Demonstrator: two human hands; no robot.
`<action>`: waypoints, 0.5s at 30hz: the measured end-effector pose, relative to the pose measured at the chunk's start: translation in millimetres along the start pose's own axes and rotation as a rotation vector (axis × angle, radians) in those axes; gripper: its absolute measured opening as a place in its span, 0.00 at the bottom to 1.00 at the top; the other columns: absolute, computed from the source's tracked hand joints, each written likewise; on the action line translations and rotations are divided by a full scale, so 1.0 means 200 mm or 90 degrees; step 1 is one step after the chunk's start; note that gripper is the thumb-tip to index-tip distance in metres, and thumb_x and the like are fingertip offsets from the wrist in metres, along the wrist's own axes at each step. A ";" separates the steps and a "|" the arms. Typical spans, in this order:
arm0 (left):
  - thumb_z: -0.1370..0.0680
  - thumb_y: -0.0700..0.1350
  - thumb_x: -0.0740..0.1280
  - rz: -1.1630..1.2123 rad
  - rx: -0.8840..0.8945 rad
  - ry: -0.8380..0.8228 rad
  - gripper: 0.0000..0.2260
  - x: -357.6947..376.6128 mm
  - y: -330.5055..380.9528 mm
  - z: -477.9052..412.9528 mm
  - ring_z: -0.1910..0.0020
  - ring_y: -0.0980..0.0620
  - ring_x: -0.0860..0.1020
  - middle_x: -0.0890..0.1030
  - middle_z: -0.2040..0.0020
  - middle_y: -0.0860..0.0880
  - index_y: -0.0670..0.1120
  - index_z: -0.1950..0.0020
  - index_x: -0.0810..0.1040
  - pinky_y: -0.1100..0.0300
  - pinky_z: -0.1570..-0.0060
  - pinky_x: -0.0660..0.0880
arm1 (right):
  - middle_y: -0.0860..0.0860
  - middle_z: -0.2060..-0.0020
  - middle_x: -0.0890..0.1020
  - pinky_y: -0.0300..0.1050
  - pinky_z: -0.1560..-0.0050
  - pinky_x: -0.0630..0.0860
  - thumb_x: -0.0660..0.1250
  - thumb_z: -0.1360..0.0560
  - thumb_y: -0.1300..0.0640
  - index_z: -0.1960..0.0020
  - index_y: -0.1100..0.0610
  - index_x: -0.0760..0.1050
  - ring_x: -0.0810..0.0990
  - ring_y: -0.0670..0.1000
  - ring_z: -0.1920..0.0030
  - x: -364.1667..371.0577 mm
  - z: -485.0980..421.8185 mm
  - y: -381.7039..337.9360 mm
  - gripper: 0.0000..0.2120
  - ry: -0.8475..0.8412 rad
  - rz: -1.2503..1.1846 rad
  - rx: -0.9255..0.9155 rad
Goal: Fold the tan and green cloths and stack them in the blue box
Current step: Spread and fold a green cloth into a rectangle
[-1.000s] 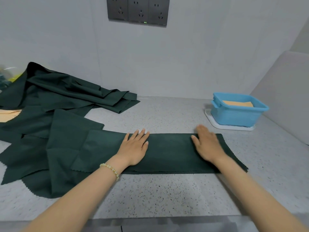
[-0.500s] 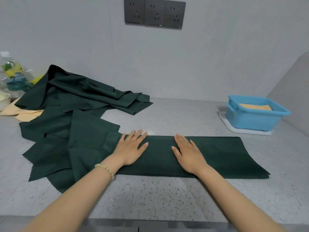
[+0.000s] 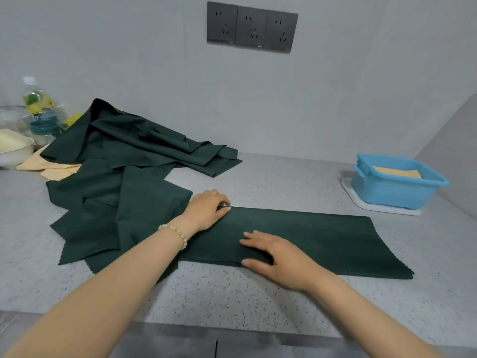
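A speckled grey counter (image 3: 258, 301) runs below a grey wall with three dark sockets (image 3: 251, 29). A folded green cloth (image 3: 322, 239) lies across it as a long strip. The left hand (image 3: 209, 210) has its fingers curled, pinching the strip's far edge at its left end. The right hand (image 3: 278, 257) rests flat on the strip, fingers loosely spread and thumb at the near edge. Beyond the left fingers sprawls a heap of green cloths (image 3: 144, 151), with a loose tan cloth (image 3: 51, 167) at its left side. Well to the right of the right fingers stands the blue box (image 3: 395, 195), a folded tan cloth (image 3: 395, 172) inside.

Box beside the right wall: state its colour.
Light blue; the box shows plainly in the head view.
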State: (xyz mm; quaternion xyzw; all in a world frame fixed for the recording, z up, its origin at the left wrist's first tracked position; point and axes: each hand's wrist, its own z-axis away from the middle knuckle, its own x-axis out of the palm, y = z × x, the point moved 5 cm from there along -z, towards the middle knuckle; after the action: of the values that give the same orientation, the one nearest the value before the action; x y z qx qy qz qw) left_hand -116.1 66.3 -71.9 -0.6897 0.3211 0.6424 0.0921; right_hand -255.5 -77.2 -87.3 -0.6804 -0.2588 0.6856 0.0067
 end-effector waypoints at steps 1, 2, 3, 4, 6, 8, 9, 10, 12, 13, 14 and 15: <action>0.20 0.51 0.61 0.014 -0.011 -0.001 0.10 -0.01 0.00 -0.02 0.43 0.50 0.73 0.77 0.45 0.50 0.50 0.42 0.77 0.55 0.41 0.68 | 0.38 0.29 0.65 0.34 0.29 0.54 0.61 0.25 0.35 0.30 0.42 0.68 0.59 0.37 0.28 0.01 0.01 -0.04 0.26 0.001 0.005 -0.023; 0.20 0.51 0.63 0.024 -0.022 -0.010 0.09 -0.01 0.00 -0.03 0.44 0.50 0.74 0.78 0.47 0.51 0.49 0.45 0.77 0.54 0.42 0.68 | 0.37 0.30 0.67 0.32 0.31 0.56 0.62 0.26 0.36 0.32 0.41 0.70 0.60 0.36 0.29 0.01 0.02 -0.07 0.24 0.009 0.008 -0.043; 0.21 0.50 0.64 0.030 -0.028 -0.022 0.08 -0.01 -0.01 -0.04 0.46 0.50 0.74 0.78 0.49 0.51 0.48 0.47 0.77 0.54 0.42 0.68 | 0.37 0.31 0.69 0.30 0.33 0.57 0.63 0.25 0.39 0.34 0.42 0.73 0.63 0.36 0.30 0.01 0.02 -0.09 0.21 0.023 0.010 -0.058; 0.22 0.50 0.65 0.035 -0.031 -0.031 0.07 -0.01 -0.02 -0.04 0.47 0.50 0.74 0.78 0.50 0.51 0.48 0.49 0.77 0.55 0.43 0.69 | 0.38 0.33 0.72 0.29 0.34 0.58 0.64 0.24 0.42 0.36 0.43 0.75 0.66 0.37 0.31 0.01 0.03 -0.10 0.18 0.040 0.013 -0.069; 0.22 0.49 0.67 0.050 -0.043 -0.037 0.06 -0.02 -0.04 -0.03 0.49 0.51 0.75 0.79 0.51 0.51 0.47 0.51 0.77 0.56 0.44 0.69 | 0.39 0.36 0.75 0.30 0.37 0.60 0.64 0.23 0.47 0.39 0.46 0.78 0.71 0.39 0.35 -0.01 0.03 -0.12 0.14 0.067 0.040 -0.092; 0.23 0.49 0.68 0.064 -0.067 -0.036 0.06 -0.04 -0.07 -0.02 0.50 0.51 0.76 0.79 0.52 0.52 0.47 0.51 0.78 0.57 0.44 0.70 | 0.40 0.38 0.78 0.32 0.38 0.63 0.63 0.22 0.50 0.41 0.48 0.80 0.74 0.40 0.38 -0.01 0.03 -0.13 0.13 0.080 0.069 -0.107; 0.23 0.49 0.68 0.070 -0.080 -0.037 0.05 -0.05 -0.09 -0.01 0.50 0.52 0.76 0.79 0.52 0.52 0.48 0.52 0.78 0.58 0.44 0.70 | 0.41 0.39 0.79 0.33 0.38 0.65 0.63 0.23 0.51 0.42 0.48 0.81 0.75 0.41 0.39 -0.02 0.03 -0.13 0.12 0.087 0.077 -0.107; 0.24 0.49 0.69 0.072 -0.093 -0.042 0.05 -0.06 -0.11 0.00 0.51 0.52 0.76 0.79 0.53 0.52 0.48 0.52 0.78 0.58 0.43 0.70 | 0.41 0.41 0.80 0.34 0.38 0.67 0.63 0.23 0.53 0.44 0.49 0.82 0.77 0.42 0.40 -0.03 0.03 -0.12 0.12 0.097 0.081 -0.102; 0.25 0.48 0.70 0.077 -0.110 -0.068 0.05 -0.07 -0.14 0.02 0.53 0.53 0.77 0.79 0.56 0.54 0.48 0.51 0.78 0.60 0.45 0.70 | 0.42 0.45 0.82 0.36 0.38 0.69 0.64 0.25 0.55 0.47 0.51 0.83 0.79 0.43 0.43 -0.08 0.04 -0.07 0.11 0.116 0.100 -0.082; 0.25 0.48 0.70 0.091 -0.114 -0.082 0.06 -0.07 -0.14 0.03 0.53 0.54 0.77 0.78 0.57 0.55 0.48 0.50 0.78 0.60 0.47 0.71 | 0.43 0.46 0.83 0.37 0.38 0.70 0.65 0.26 0.56 0.48 0.51 0.84 0.80 0.43 0.44 -0.10 0.05 -0.03 0.11 0.123 0.115 -0.067; 0.26 0.48 0.71 0.110 -0.113 -0.092 0.08 -0.07 -0.14 0.04 0.54 0.53 0.77 0.78 0.59 0.55 0.48 0.49 0.77 0.59 0.47 0.72 | 0.43 0.48 0.84 0.39 0.38 0.71 0.65 0.27 0.57 0.48 0.52 0.84 0.80 0.44 0.45 -0.13 0.06 0.03 0.11 0.131 0.128 -0.049; 0.26 0.47 0.72 0.134 -0.108 -0.100 0.10 -0.07 -0.12 0.05 0.55 0.53 0.77 0.78 0.60 0.56 0.48 0.47 0.76 0.58 0.47 0.73 | 0.44 0.49 0.84 0.41 0.38 0.72 0.67 0.28 0.58 0.49 0.53 0.84 0.81 0.45 0.46 -0.16 0.08 0.09 0.11 0.143 0.141 -0.029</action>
State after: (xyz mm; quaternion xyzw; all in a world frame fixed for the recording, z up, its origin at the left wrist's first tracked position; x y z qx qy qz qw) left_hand -110.0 94.4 -67.8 -0.6053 0.3279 0.7252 -0.0094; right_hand -261.9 -109.1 -65.7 -0.7771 -0.1949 0.5959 -0.0556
